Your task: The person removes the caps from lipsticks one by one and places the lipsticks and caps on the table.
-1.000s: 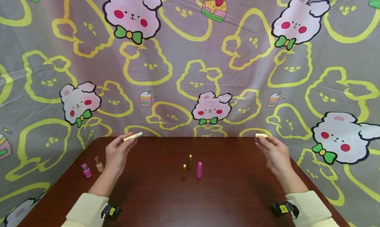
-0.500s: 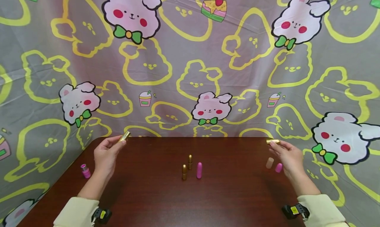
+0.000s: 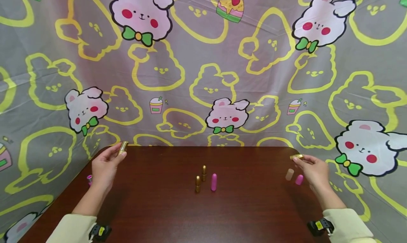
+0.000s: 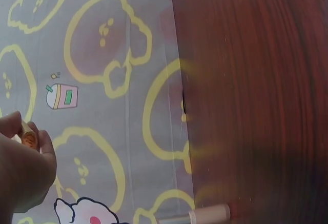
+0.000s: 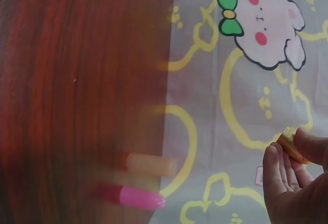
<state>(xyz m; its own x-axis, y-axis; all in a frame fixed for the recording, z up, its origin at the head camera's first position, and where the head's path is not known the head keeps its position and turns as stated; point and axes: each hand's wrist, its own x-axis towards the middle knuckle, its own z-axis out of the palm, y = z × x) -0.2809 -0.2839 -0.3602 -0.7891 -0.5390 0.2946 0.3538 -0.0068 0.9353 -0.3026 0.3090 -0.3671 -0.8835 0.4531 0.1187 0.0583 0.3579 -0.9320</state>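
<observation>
Both hands (image 3: 104, 169) (image 3: 315, 170) pinched round gold, apparently metallic tubes (image 3: 123, 147) (image 3: 296, 157)

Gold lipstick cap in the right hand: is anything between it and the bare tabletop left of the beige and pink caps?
Nothing visible seems to be. The right hand holds the gold lipstick cap in the air; the beige cap and pink cap are on the table just right of that spot.

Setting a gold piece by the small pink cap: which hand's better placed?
Likely the right hand: it pinches a gold piece near the small pink cap. The left hand, holding another gold piece, is across the table.
</observation>
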